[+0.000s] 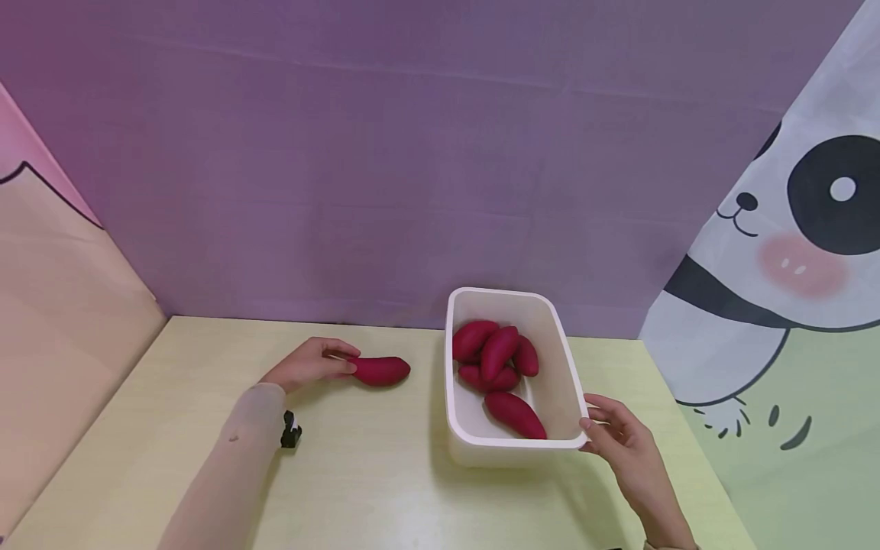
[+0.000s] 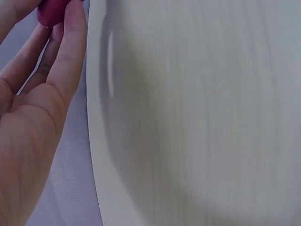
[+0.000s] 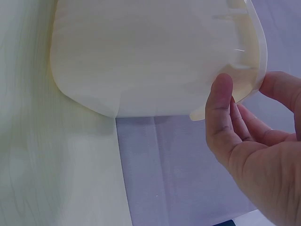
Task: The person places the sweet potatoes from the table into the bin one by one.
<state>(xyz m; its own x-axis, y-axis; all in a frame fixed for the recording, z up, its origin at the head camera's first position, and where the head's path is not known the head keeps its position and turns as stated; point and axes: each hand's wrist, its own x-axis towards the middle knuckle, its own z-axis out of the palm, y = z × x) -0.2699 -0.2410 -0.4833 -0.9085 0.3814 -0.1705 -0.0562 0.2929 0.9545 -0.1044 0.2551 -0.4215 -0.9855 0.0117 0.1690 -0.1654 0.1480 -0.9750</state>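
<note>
On the left of the table, my left hand (image 1: 312,363) pinches the left end of a dark red sweet potato (image 1: 382,371), thumb on the near side. The left wrist view shows only that end of the sweet potato (image 2: 51,11) between the fingers. My right hand (image 1: 622,443) grips the near right corner of a white plastic bin (image 1: 514,442), its thumb over the rim; in the right wrist view its fingers bend under the lip of the bin (image 3: 141,56). Several similar sweet potatoes (image 1: 499,353) lie piled inside the bin, with one (image 1: 516,415) apart nearer the front.
A small black clip-like object (image 1: 291,430) is beside my left forearm on the pale wooden table (image 1: 364,489). Behind the table rises a purple cloth wall (image 1: 385,168). A panda-printed panel (image 1: 818,252) stands to the right, a pink and peach one (image 1: 62,321) to the left.
</note>
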